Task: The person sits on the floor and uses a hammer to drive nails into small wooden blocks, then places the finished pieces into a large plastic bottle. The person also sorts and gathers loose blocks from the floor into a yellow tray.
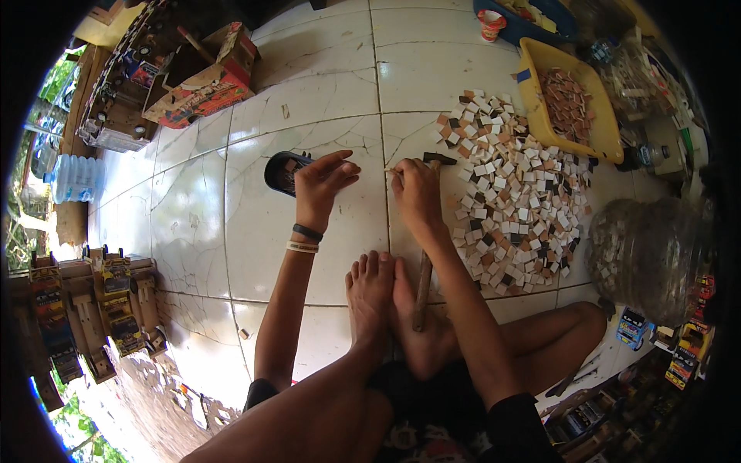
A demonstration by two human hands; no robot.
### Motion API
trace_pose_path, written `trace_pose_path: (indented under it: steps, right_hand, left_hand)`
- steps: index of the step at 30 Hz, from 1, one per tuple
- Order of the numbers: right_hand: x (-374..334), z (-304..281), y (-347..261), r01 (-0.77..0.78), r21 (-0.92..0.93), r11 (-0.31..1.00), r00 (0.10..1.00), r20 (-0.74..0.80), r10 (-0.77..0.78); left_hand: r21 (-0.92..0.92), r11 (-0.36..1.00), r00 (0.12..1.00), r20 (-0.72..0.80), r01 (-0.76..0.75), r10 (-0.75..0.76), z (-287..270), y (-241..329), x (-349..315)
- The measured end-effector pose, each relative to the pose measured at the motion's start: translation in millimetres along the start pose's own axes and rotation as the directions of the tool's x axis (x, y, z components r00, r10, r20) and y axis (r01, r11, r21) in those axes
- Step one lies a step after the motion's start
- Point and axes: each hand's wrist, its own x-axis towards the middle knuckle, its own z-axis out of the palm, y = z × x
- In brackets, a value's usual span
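Observation:
My left hand (324,184) hovers over the tiles with its fingers apart and slightly bent; nothing shows in it. Just beside it is a dark oval dish (279,174) with small pieces inside, partly covered by the hand. A small pale piece (390,171) is pinched between the thumb and fingers of my right hand (417,197). Under that hand and forearm runs a hammer (423,289), its dark head beyond the knuckles and its wooden handle reaching my foot. Whether the palm grips the hammer is hidden.
Many small square pieces (517,193), white, brown and black, lie heaped at the right. Behind them stands a yellow basin (610,143) of small brownish pieces. A cardboard box (208,96) is at the far left; toy trucks (116,309) line the left edge. A large clear container (644,258) stands right.

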Motion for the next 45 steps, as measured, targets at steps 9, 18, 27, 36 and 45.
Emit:
trace_pose_path:
  steps: [9, 18, 27, 36, 45]
  right_hand:
    - [-2.6, -18.2, 7.3, -0.019, -0.014, 1.0, 0.999, -0.029, 0.019]
    - [-0.9, -8.8, 5.0, -0.101, -0.161, 0.982, 0.995, -0.03, 0.097]
    - [0.8, -6.1, 7.1, -0.066, -0.197, 0.978, 0.997, -0.045, 0.059]
    - [0.9, -8.7, 7.4, -0.072, -0.153, 0.986, 0.997, -0.033, 0.068]
    - [1.7, -6.4, 7.7, -0.039, -0.267, 0.963, 0.999, 0.006, 0.042]
  left_hand:
    - [0.044, 0.999, 0.997, -0.077, -0.01, 0.014, 1.6, -2.4, -1.8]
    - [0.875, 0.484, 0.923, -0.167, -0.024, 0.347, -77.4, 21.1, 14.8]
    - [0.967, 0.114, 0.95, 0.196, -0.229, 0.245, -86.5, 2.7, 32.9]
    - [0.933, 0.303, 0.961, 0.121, -0.195, 0.247, -95.0, 41.6, 31.6]
    - [0.965, 0.021, 0.918, 0.243, -0.262, 0.312, -81.3, 39.4, 24.5]
